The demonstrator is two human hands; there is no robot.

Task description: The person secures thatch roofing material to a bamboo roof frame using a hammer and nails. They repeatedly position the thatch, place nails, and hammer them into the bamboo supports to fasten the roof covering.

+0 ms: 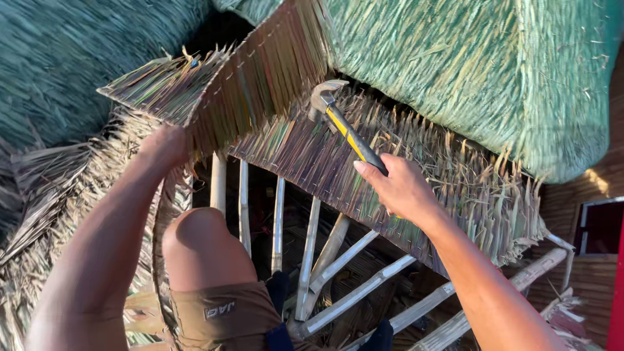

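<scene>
a thatched roof fills the view from above: broad slopes of green-tinted thatch (494, 71) run across the top and left, and below them an open frame of pale bamboo rafters (338, 305) fans out over a dark interior. a wooden wall and a window frame show at the far right, lit warm by low sun.

the person is perched on the frame, one bare knee (201, 244) bent up between the rafters, which seems to steady the body over the gap.

the right hand (403, 192) holds a hammer (344, 127) by its yellow-and-black handle, fingers (372, 174) wrapped closed round the grip near its lower end. the steel head is raised and lies against the upper edge of a brownish thatch panel (364, 175) that is laid across the rafters, its fringe of leaf tips hanging down the slope. gripping low on the handle gives reach and swing, as far as one can judge.

the left hand (166, 146) reaches out to another stitched thatch panel (221, 91), which stands lifted and tilted above the laid one. the fingers are hidden behind its folded edge, so whether they are closed on it or only pressed against it cannot be told; the wrist angle suggests it is propping the panel up, clear of the spot where the hammer head rests.

older grey dry thatch (45, 201) hangs at the left edge.
</scene>
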